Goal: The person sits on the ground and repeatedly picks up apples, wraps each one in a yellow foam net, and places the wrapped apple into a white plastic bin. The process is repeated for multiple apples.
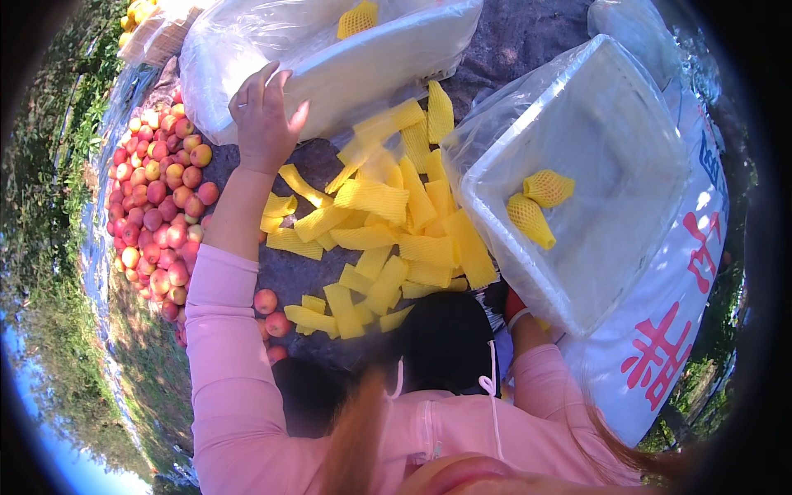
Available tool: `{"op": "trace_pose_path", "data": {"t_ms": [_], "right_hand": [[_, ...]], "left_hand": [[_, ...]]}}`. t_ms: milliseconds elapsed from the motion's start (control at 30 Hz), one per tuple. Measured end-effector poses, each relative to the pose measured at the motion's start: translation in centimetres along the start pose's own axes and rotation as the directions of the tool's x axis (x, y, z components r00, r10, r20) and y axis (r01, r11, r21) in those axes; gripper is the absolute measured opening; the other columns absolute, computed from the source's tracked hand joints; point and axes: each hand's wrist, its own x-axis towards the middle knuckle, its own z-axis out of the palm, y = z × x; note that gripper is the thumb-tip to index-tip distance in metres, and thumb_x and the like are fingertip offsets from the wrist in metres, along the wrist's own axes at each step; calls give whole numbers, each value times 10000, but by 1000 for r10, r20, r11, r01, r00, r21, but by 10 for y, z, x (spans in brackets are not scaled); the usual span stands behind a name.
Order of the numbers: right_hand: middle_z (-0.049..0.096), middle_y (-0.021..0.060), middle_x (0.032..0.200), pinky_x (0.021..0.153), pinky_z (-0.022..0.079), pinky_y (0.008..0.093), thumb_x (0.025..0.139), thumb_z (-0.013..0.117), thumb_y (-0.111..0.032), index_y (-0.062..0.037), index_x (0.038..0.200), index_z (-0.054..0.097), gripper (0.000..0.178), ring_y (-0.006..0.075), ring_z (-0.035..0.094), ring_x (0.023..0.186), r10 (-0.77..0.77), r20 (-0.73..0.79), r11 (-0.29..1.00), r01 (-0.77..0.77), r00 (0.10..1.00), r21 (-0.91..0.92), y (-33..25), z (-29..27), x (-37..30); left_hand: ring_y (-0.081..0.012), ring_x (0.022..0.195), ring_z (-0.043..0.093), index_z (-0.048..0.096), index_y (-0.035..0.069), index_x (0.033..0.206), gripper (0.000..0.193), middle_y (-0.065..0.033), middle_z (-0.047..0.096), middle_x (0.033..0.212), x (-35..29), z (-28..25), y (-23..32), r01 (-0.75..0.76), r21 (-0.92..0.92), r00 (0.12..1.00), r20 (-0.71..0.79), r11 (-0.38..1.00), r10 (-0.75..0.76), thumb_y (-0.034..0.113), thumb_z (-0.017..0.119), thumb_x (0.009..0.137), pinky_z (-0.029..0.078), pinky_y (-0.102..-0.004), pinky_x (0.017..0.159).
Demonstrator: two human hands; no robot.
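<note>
My left hand (268, 120) lies against the near left side of a plastic-lined white foam box (371, 82); its fingers are stretched and the thumb stands apart. One yellow foam net sleeve (358, 20) shows inside that box. My right hand (516, 308) is low beside a second lined foam box (569, 309), mostly hidden by its near edge; something red shows there, and I cannot make out the fingers. Two yellow net-wrapped pieces (529, 221) rest in the second box. Between the boxes, many flat yellow foam net sleeves (371, 198) are strewn over dark cloth.
A large heap of red and yellow apples (161, 206) spreads at the left. A few loose apples (266, 302) lie near my knees (450, 330). Under the right box is a white sack (660, 346) with red markings. Yellow fruit (136, 16) sits at the far left.
</note>
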Motion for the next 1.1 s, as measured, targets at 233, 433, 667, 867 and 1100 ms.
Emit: {"op": "trace_pose_path", "data": {"t_ms": [233,433,667,867,1100], "right_hand": [[747,83,1145,833,577,344,1139,478,-422,-61,1305,684,448,199,703,984,-7,-10,1000,7,1000,-17,-10,-6,4],[746,83,1147,843,576,344,1140,477,-419,-59,1303,684,446,201,702,993,-23,-15,999,23,1000,-37,-20,-13,10],[746,82,1148,854,575,345,1142,476,-415,-56,1300,685,444,202,702,1003,-38,-19,999,38,999,-35,-20,-14,12],[746,82,1150,864,574,345,1143,475,-411,-54,1298,685,443,203,702,1012,-26,-14,999,25,1000,-41,-5,-3,6],[746,81,1152,876,573,346,1144,474,-407,-51,1295,686,441,204,701,1022,-27,-4,998,27,1000,-64,-2,2,3]], "left_hand": [[-353,1523,432,600,140,1467,565,-119,443,1660,-3,107,163,-19,-547,810,482,837,334,210,775,934,406,-573,1179],[-406,1580,340,620,236,1482,630,-140,325,1739,4,169,201,168,-204,511,855,964,92,339,800,887,342,-710,1180],[-331,1143,675,729,127,1057,200,-97,760,1039,-88,129,151,0,-267,656,728,964,201,222,754,883,456,-587,1042],[-344,1063,682,729,95,1020,177,-111,752,987,-182,13,155,215,-371,497,838,903,225,171,707,861,491,-515,984],[-374,1038,653,669,56,1013,189,-136,719,1022,-197,-14,107,506,-479,722,690,717,-49,62,673,825,516,-502,907]]}}
